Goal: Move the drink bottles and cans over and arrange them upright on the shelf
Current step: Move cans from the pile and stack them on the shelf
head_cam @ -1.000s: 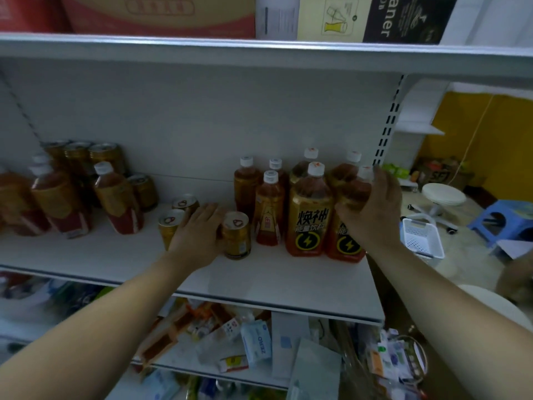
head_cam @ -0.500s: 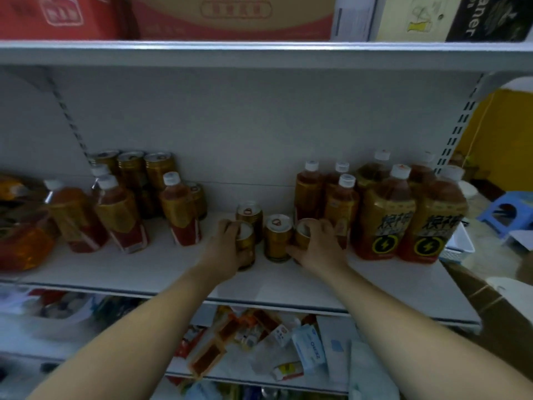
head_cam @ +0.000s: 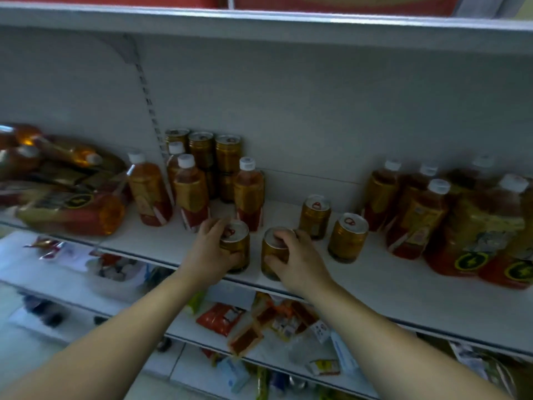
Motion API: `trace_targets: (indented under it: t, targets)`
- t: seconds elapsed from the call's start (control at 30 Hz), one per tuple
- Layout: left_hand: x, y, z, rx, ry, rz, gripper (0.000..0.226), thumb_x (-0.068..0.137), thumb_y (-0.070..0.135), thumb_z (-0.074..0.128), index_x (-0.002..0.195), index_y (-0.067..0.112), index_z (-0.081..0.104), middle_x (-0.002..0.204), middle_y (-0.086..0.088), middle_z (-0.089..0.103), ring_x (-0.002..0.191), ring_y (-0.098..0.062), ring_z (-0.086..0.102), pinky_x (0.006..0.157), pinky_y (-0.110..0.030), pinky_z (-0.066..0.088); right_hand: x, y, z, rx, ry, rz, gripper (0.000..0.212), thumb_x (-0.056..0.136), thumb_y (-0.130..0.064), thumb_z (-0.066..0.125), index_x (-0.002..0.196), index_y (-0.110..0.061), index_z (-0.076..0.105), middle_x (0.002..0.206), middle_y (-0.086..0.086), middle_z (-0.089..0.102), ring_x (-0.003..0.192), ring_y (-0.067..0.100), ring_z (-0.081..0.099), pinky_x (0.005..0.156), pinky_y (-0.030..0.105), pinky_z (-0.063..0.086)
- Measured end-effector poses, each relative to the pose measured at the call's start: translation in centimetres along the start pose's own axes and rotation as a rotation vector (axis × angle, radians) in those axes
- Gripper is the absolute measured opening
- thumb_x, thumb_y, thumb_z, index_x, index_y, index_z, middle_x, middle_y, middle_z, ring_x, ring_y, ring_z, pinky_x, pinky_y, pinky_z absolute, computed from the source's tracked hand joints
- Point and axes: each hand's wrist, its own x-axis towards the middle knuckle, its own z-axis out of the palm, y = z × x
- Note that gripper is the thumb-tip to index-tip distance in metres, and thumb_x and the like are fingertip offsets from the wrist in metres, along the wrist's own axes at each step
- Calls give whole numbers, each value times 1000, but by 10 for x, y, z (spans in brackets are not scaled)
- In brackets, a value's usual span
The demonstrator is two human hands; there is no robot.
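My left hand [head_cam: 210, 252] grips a gold can [head_cam: 238, 246] standing near the front edge of the white shelf [head_cam: 375, 287]. My right hand [head_cam: 297, 261] grips a second gold can [head_cam: 272, 255] just to its right. Two more gold cans [head_cam: 315, 216] [head_cam: 347, 236] stand upright behind and to the right. Amber drink bottles [head_cam: 415, 217] with white caps stand at the right, the large lightning-label bottles [head_cam: 490, 232] furthest right. Three bottles [head_cam: 190, 192] and stacked cans [head_cam: 215, 157] stand at the left back.
On the far left of the shelf several bottles [head_cam: 72, 209] lie on their sides in a heap. An upper shelf [head_cam: 259, 27] hangs overhead. The lower shelf [head_cam: 259, 321] holds snack packets and small boxes. Bare shelf surface lies between the two can groups and at the front right.
The view has swung left. Both hands, each on a can, have slid those cans left and toward the shelf's front edge, away from the two cans left standing.
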Motion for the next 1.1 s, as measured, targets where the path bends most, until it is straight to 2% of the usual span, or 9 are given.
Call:
trace_targets:
  t: [0.17, 0.33, 0.47, 0.63, 0.73, 0.83, 0.9, 1.03, 1.1]
  targets:
    - [-7, -33, -45, 1, 54, -138, 91, 71, 34, 74, 146, 20, 24, 142, -3, 32, 125, -22, 39, 94, -26, 34, 25, -28, 32, 58, -100, -142, 52, 90, -37, 61, 137, -29, 39, 132, 3, 38, 115, 22, 46, 88, 23, 34]
    - [-1, -62, -74, -30, 74, -188, 85, 70, 28, 75, 142, 17, 30, 134, -6, 33, 122, -24, 40, 93, -27, 33, 45, -52, 56, 143, -146, -115, 59, 89, -34, 65, 139, -28, 35, 137, -3, 41, 124, 17, 41, 94, 24, 32]
    - [12, -85, -90, 43, 91, -163, 87, 73, 33, 74, 145, 16, 27, 143, -8, 31, 126, -26, 39, 97, -32, 36, 62, -67, 73, 104, -134, -109, 57, 88, -34, 65, 139, -27, 38, 137, -3, 39, 123, 15, 40, 93, 22, 28]
    - [27, -112, -108, 4, 5, -77, 84, 76, 32, 72, 145, 22, 25, 149, -2, 23, 130, -24, 36, 102, -37, 39, 79, -93, 100, 116, -60, -22, 61, 85, -37, 68, 138, -33, 38, 136, 0, 37, 122, 18, 41, 92, 23, 31]
    - [31, -124, -122, -72, -29, -18, 84, 70, 41, 75, 140, 23, 31, 135, 3, 32, 122, -17, 39, 96, -31, 39, 86, -111, 112, 104, -1, 43, 61, 81, -38, 71, 134, -31, 41, 133, 0, 40, 122, 19, 41, 91, 24, 32]
    - [45, -131, -148, -110, 144, 91, 73, 71, 49, 69, 132, 23, 38, 120, 9, 33, 119, -15, 35, 94, -31, 34, 92, -126, 110, 96, 131, 118, 71, 71, -50, 75, 130, -25, 43, 130, 0, 43, 119, 18, 45, 91, 31, 41]
    - [67, -132, -163, -121, 197, 96, 74, 75, 42, 70, 136, 20, 33, 131, 0, 34, 127, -24, 30, 102, -40, 32, 103, -138, 100, 61, 202, 169, 83, 69, -55, 73, 137, -24, 37, 136, 1, 39, 124, 20, 41, 93, 30, 37]
    - [111, -122, -169, -134, -18, -65, 87, 73, 33, 73, 144, 23, 24, 149, -9, 23, 136, -29, 22, 106, -46, 28, 140, -164, 78, 75, 169, 253, 96, 71, -56, 73, 147, -25, 24, 148, 4, 35, 132, 24, 39, 104, 42, 39]
    - [122, -121, -166, -328, -121, -21, 75, 67, 17, 77, 133, 21, 41, 135, -11, 46, 126, -27, 43, 102, -52, 39, 155, -168, 76, 109, 102, 299, 100, 70, -54, 75, 149, -25, 20, 149, 5, 36, 132, 26, 41, 103, 46, 41]
